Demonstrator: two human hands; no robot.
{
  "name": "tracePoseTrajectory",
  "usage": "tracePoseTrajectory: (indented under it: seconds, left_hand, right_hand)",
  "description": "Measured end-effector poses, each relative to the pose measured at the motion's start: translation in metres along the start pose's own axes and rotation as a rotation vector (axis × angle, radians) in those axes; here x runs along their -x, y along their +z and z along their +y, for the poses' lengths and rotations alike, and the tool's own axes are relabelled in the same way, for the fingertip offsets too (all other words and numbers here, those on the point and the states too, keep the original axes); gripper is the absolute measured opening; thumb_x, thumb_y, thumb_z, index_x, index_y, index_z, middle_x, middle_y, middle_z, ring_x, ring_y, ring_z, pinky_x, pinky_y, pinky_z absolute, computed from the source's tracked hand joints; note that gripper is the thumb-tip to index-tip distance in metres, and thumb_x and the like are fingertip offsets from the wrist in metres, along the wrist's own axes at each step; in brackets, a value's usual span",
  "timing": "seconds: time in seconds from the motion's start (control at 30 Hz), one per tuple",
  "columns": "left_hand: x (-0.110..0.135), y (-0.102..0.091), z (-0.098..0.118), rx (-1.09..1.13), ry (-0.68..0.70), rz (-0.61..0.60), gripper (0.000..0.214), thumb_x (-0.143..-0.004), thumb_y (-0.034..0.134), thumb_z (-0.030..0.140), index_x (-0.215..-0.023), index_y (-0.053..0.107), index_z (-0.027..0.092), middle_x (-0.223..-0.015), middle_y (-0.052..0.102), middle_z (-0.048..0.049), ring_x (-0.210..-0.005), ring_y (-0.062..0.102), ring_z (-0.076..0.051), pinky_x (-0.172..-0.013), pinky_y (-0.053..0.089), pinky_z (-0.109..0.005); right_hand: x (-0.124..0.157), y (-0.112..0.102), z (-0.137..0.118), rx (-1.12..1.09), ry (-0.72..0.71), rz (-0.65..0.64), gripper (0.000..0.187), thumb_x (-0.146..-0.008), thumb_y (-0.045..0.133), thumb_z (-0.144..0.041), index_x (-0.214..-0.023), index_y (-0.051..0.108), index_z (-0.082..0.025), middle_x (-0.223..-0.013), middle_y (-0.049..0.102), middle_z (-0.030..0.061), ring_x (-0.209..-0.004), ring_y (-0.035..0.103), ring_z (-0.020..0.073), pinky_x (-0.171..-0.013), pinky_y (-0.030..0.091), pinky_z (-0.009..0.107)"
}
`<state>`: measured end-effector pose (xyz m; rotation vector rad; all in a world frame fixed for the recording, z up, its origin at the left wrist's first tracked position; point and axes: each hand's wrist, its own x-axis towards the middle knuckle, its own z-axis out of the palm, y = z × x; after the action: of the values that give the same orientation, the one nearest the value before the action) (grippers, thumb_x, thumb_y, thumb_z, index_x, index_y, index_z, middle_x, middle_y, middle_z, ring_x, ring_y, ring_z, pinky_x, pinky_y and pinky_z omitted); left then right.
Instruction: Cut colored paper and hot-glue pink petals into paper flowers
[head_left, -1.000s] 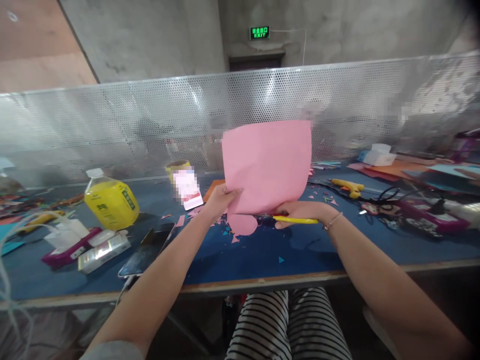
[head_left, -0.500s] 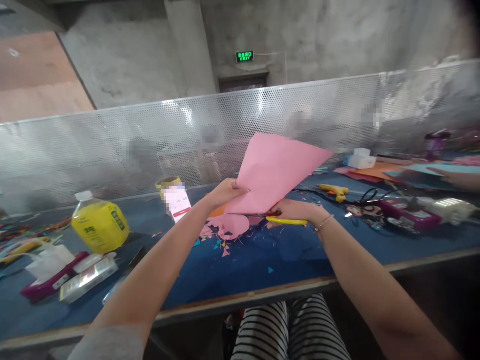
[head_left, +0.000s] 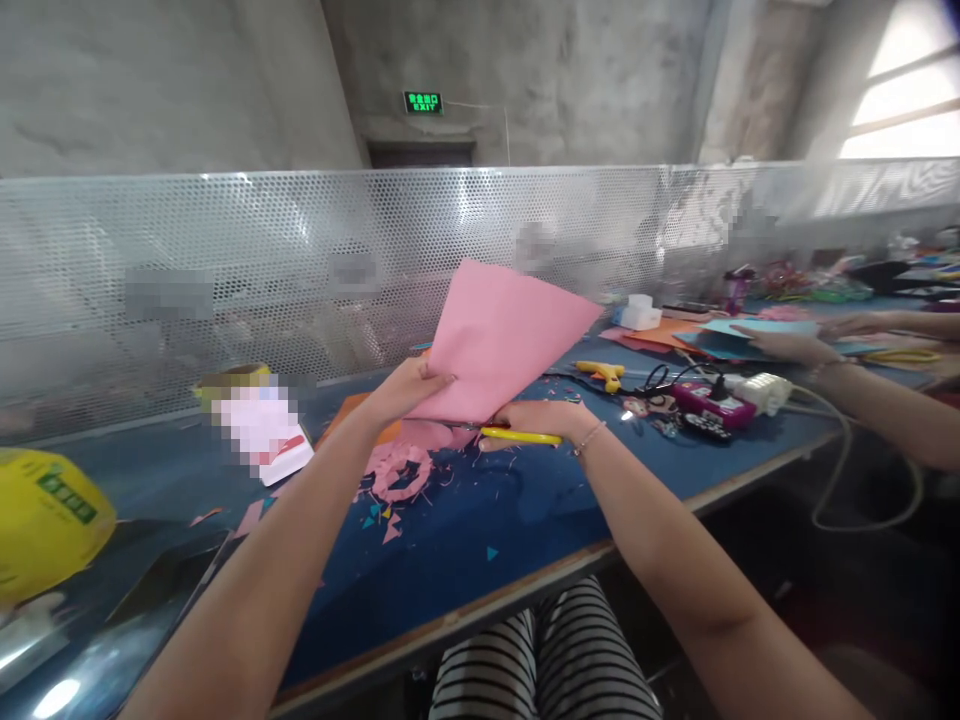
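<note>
My left hand (head_left: 411,388) pinches the lower left edge of a large pink paper sheet (head_left: 502,335), which stands tilted above the table. Yellow-handled scissors (head_left: 521,436) are in my right hand (head_left: 536,420), its fingers wrapped round the handles. The scissor blades lie along the sheet's lower edge, pointing left, mostly hidden by the paper. Beneath the hands are a cut pink paper ring (head_left: 401,472) and small pink and blue scraps. An orange sheet (head_left: 352,420) lies partly behind my left wrist.
A phone (head_left: 270,440) leans left of my arm, near a yellow-labelled bottle (head_left: 52,520). On the right lie a yellow glue gun (head_left: 600,375), a purple power strip (head_left: 712,405) and cables. Another person's hand (head_left: 787,345) is on blue paper. A perforated metal screen (head_left: 615,220) runs behind the table.
The view has turned right, so the table's contents sit further left. My hands keep hold of the pink sheet and the scissors, with the blades still at the sheet's lower edge.
</note>
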<state>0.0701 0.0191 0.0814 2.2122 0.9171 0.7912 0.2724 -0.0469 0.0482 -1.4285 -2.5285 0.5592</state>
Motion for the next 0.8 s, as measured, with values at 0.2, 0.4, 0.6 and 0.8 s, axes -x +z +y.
tracePoseTrajectory:
  seconds: [0.2, 0.4, 0.6, 0.8]
  left_hand:
    - [0.002, -0.002, 0.0, 0.01, 0.022, -0.003, 0.035, -0.069, 0.058, 0.042, -0.087, 0.065, 0.013, -0.085, 0.066, -0.006, -0.081, 0.057, -0.021, -0.07, 0.047, -0.033]
    - [0.0, -0.004, -0.005, 0.159, 0.037, -0.042, 0.04, -0.065, 0.065, 0.038, -0.098, 0.064, 0.015, -0.096, 0.067, -0.0071, -0.095, 0.058, -0.022, -0.085, 0.045, -0.038]
    - [-0.001, 0.004, -0.004, 0.286, 0.026, 0.006, 0.047, -0.063, 0.068, 0.036, -0.103, 0.061, 0.013, -0.093, 0.067, -0.009, -0.096, 0.057, -0.023, -0.085, 0.045, -0.04]
    - [-0.002, 0.011, -0.002, 0.28, 0.055, 0.061, 0.045, -0.064, 0.066, 0.033, -0.103, 0.061, 0.01, -0.091, 0.067, -0.0108, -0.095, 0.057, -0.023, -0.082, 0.046, -0.04]
  right_hand:
    - [-0.005, -0.001, 0.006, -0.003, -0.029, -0.042, 0.047, -0.071, 0.052, -0.058, -0.088, 0.067, -0.017, -0.078, 0.066, 0.0026, -0.064, 0.05, 0.0128, -0.058, 0.035, 0.022]
    - [-0.005, -0.003, 0.013, 0.101, 0.089, -0.039, 0.058, -0.067, 0.047, -0.069, -0.08, 0.065, -0.016, -0.073, 0.062, 0.0034, -0.059, 0.046, 0.0114, -0.052, 0.03, 0.023]
    - [-0.001, -0.001, 0.016, 0.053, 0.082, -0.049, 0.049, -0.074, 0.045, -0.061, -0.09, 0.064, -0.018, -0.08, 0.065, 0.004, -0.063, 0.052, 0.0133, -0.056, 0.036, 0.023]
    - [-0.001, -0.001, 0.011, 0.019, 0.019, -0.015, 0.045, -0.076, 0.049, -0.052, -0.106, 0.061, -0.022, -0.097, 0.066, 0.0041, -0.08, 0.057, 0.017, -0.069, 0.041, 0.025]
